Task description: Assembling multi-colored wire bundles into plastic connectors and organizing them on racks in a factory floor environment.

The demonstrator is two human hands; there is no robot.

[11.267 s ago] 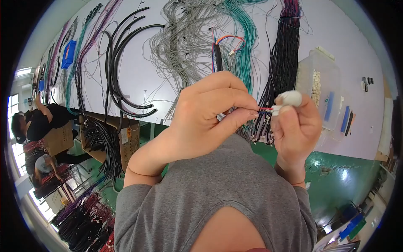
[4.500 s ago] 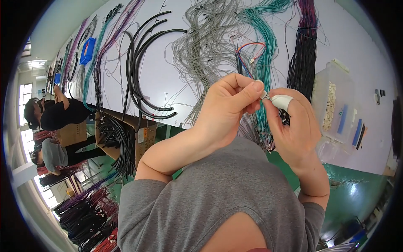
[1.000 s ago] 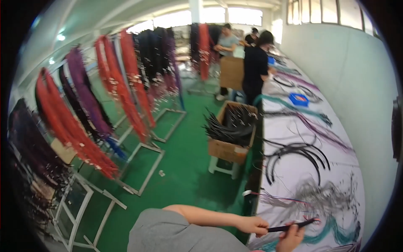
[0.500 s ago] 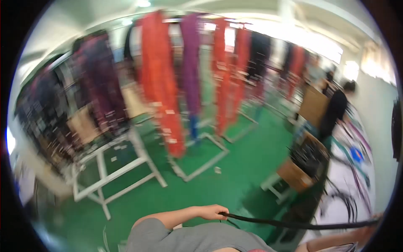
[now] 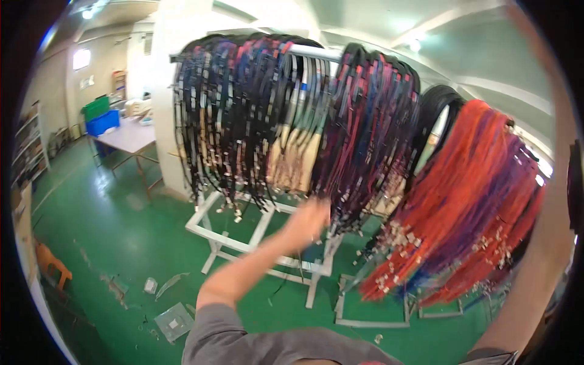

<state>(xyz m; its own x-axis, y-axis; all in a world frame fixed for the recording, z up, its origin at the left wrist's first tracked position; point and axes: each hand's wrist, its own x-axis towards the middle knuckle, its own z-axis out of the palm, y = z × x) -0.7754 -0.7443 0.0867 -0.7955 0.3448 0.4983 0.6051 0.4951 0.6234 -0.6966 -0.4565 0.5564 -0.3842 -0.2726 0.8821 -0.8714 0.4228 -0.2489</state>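
Observation:
My left hand point(image 5: 313, 216) reaches forward to the lower ends of dark cable bundles point(image 5: 371, 134) hanging on a rack. It is smeared by motion, so its fingers and anything in them cannot be made out. A thin dark strand hangs just below it. My right arm point(image 5: 550, 182) is raised along the right edge of the view. Its upper end is blurred at the picture's rim, and the right hand's fingers do not show. Left of the dark bundles hang black cables point(image 5: 237, 115) with small pale connectors. Orange cable bundles point(image 5: 438, 182) and purple ones hang to the right.
A white metal rack frame point(image 5: 243, 246) stands on the green floor point(image 5: 121, 243). A clear plastic piece point(image 5: 173, 322) and scraps lie at the lower left. At the back left are a table point(image 5: 131, 135), a blue bin point(image 5: 103, 123) and a pillar point(image 5: 173, 121).
My view has swung left to the hanging racks. The left hand has moved forward toward the dark bundles, and the right arm has risen. The black cable stretched between my hands no longer shows.

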